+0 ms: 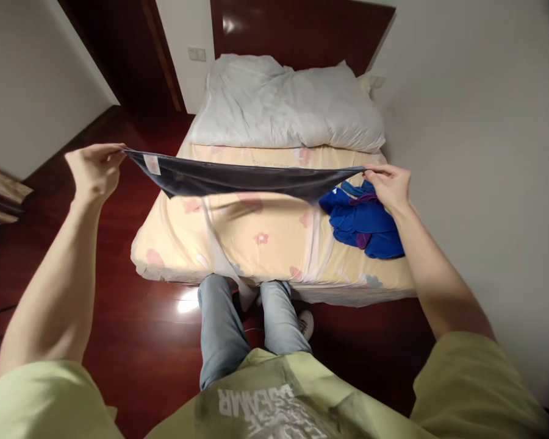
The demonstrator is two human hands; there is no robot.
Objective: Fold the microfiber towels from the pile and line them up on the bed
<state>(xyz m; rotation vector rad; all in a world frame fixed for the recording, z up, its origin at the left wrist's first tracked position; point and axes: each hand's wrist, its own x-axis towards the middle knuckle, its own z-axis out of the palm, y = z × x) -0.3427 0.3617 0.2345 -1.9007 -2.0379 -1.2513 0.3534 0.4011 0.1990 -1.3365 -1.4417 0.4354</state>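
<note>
A dark grey-blue cloth [238,178] with a white label near its left end is stretched taut in the air above the bed. My left hand [97,171] pinches its left upper corner, fingers closed. At the other end, my right hand [392,186] grips the right upper corner between thumb and fingers. The cloth's upper edge runs nearly straight between both hands, while the lower part hangs and sags; whether it is a towel or a garment I cannot tell. Just below my right hand lies a crumpled heap of blue and purple cloth [363,222] on the bed.
Before me stands a bed [260,262] with a yellow flowered cover, two white strips lying across it. A bunched white quilt [288,107] is at its head, against a dark headboard [302,30]. A wall [498,183] rises on the right; striped fabric [0,207] is at far left.
</note>
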